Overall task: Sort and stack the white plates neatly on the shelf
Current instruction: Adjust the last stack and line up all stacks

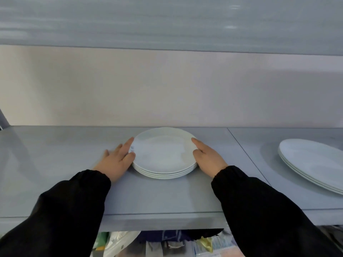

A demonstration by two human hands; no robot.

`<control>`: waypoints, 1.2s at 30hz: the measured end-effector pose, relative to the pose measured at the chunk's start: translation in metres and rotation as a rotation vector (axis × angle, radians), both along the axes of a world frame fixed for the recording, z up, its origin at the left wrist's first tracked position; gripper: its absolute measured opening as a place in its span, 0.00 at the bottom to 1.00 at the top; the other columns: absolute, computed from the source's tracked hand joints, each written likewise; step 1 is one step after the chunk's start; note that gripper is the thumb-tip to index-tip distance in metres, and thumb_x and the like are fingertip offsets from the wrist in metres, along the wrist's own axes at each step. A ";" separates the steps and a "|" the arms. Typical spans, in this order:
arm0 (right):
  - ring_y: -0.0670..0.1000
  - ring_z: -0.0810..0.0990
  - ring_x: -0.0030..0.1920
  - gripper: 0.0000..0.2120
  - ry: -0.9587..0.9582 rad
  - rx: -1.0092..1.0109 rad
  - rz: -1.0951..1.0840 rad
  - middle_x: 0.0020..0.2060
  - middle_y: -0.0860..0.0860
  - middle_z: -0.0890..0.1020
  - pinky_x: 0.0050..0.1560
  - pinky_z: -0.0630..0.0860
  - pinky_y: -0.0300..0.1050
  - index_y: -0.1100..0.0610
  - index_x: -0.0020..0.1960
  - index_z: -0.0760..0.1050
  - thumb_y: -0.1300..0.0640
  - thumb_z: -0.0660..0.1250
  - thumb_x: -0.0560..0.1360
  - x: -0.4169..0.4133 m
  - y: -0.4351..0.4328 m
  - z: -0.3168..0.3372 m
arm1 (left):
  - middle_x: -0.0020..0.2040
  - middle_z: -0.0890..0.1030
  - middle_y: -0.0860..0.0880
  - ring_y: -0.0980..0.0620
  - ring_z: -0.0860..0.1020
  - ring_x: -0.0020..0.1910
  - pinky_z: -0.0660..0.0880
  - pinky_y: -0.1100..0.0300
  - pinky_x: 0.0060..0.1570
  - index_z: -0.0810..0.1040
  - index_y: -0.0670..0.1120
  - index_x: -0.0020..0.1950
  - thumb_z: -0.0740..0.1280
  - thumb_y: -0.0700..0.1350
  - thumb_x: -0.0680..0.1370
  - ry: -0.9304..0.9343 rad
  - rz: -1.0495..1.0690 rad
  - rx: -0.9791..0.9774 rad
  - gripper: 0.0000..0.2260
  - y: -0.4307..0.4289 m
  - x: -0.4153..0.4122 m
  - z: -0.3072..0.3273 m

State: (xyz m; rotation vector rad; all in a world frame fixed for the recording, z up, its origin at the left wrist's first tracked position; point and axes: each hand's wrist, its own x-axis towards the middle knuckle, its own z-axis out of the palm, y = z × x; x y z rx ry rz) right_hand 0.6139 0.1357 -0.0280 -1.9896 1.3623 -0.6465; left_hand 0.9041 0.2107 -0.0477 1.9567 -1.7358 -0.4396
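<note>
the stack of white plates point(163, 154) sat on the grey shelf point(55, 164). the left hand point(115, 160) lay against the stack's left rim with its fingers straight, and the right hand point(208, 160) pressed the right rim likewise, neither curled round it. wider plates point(311, 162) lay stacked well right of the stack. below it, bagged packets point(120, 242) bore print too blurred to read.
</note>
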 end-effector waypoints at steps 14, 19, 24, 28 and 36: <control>0.55 0.56 0.76 0.25 0.128 -0.019 0.056 0.77 0.46 0.60 0.75 0.55 0.51 0.46 0.78 0.57 0.56 0.47 0.81 -0.066 0.010 0.000 | 0.79 0.54 0.54 0.52 0.46 0.78 0.39 0.44 0.73 0.51 0.57 0.78 0.44 0.57 0.74 -0.040 0.083 0.071 0.31 0.023 -0.071 0.002; 0.58 0.50 0.78 0.25 0.208 -0.047 0.056 0.78 0.46 0.58 0.76 0.51 0.55 0.46 0.78 0.55 0.56 0.46 0.81 -0.119 0.018 0.001 | 0.79 0.56 0.51 0.53 0.45 0.78 0.38 0.44 0.73 0.46 0.59 0.79 0.43 0.58 0.71 -0.034 0.083 0.083 0.34 0.021 -0.121 0.005; 0.57 0.48 0.78 0.25 0.206 -0.029 0.035 0.79 0.47 0.56 0.76 0.49 0.52 0.47 0.78 0.55 0.56 0.46 0.82 -0.175 0.021 0.001 | 0.79 0.56 0.52 0.53 0.45 0.78 0.39 0.44 0.73 0.45 0.59 0.79 0.43 0.56 0.72 -0.048 0.054 0.087 0.33 0.018 -0.178 0.006; 0.54 0.53 0.78 0.24 0.194 -0.065 0.061 0.78 0.49 0.58 0.75 0.53 0.47 0.50 0.78 0.57 0.56 0.48 0.82 -0.200 0.025 0.003 | 0.79 0.56 0.52 0.53 0.45 0.78 0.39 0.45 0.74 0.44 0.58 0.79 0.46 0.51 0.80 -0.042 0.076 0.101 0.26 0.016 -0.202 0.006; 0.50 0.69 0.69 0.28 0.077 -0.105 0.071 0.72 0.48 0.68 0.66 0.65 0.46 0.43 0.78 0.54 0.42 0.55 0.80 -0.223 0.033 -0.007 | 0.75 0.65 0.54 0.51 0.57 0.76 0.45 0.52 0.75 0.55 0.59 0.78 0.51 0.55 0.83 0.088 0.102 -0.045 0.22 0.025 -0.214 0.009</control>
